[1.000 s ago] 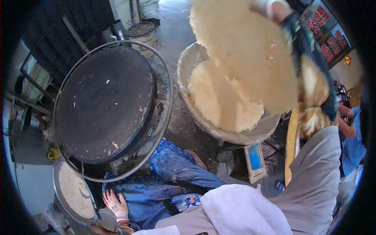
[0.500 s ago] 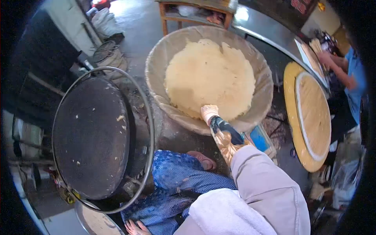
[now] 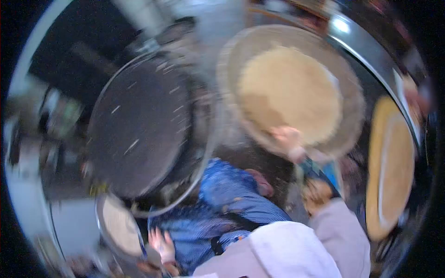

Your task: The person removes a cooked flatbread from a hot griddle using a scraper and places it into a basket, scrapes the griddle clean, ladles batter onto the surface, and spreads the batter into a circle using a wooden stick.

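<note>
Pancake [image 3: 296, 83] is lying flat in a big basket [image 3: 353, 106]. The right hand [image 3: 287, 138] is showing at its near edge, but it is blurring, so I cannot tell if it is gripping or touching. The left hand [image 3: 161, 244] is lying loose, fingers apart, at the edge of the blue cloth [image 3: 190, 236]. Beside it, a bowl [image 3: 101, 227] is holding pale paste [image 3: 121, 224]. A round black pan [image 3: 139, 120] is sitting left of the basket.

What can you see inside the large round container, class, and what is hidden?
The container holds a broad tan round sheet; the right hand overlaps its near edge. Anything beneath the sheet is covered.
</note>
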A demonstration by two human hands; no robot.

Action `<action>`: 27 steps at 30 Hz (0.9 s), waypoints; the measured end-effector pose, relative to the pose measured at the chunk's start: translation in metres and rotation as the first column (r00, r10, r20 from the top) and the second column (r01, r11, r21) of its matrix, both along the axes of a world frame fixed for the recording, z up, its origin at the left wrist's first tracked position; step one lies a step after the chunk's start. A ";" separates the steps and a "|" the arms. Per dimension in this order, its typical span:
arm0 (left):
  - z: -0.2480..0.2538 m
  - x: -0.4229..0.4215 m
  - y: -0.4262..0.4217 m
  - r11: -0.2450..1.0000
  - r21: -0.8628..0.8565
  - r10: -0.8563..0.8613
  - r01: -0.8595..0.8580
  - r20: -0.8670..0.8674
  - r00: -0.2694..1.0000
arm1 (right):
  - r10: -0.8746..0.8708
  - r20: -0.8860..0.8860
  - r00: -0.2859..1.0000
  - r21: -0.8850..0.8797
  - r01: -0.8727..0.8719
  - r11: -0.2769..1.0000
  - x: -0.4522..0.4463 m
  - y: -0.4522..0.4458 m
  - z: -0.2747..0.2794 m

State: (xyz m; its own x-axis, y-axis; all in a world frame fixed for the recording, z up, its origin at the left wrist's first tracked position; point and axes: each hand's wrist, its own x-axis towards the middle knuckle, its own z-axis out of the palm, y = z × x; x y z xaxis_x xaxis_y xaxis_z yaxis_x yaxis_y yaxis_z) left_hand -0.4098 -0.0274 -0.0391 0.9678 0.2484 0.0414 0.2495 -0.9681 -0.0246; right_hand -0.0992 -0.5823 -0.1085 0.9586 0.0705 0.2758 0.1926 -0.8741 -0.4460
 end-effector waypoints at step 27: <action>0.018 0.024 0.121 0.988 0.026 0.141 -0.150 0.224 0.964 | -0.675 -0.447 0.586 -0.288 0.620 0.729 -0.217 -0.145 -0.031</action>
State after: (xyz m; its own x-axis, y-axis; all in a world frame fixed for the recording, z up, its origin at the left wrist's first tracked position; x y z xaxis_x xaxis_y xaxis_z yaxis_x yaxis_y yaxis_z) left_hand -0.3854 0.0939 -0.0212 0.8869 0.3794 0.2634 0.3916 -0.9201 0.0067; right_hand -0.3164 -0.7272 -0.1393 0.7496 -0.6259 -0.2155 -0.6615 -0.7194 -0.2117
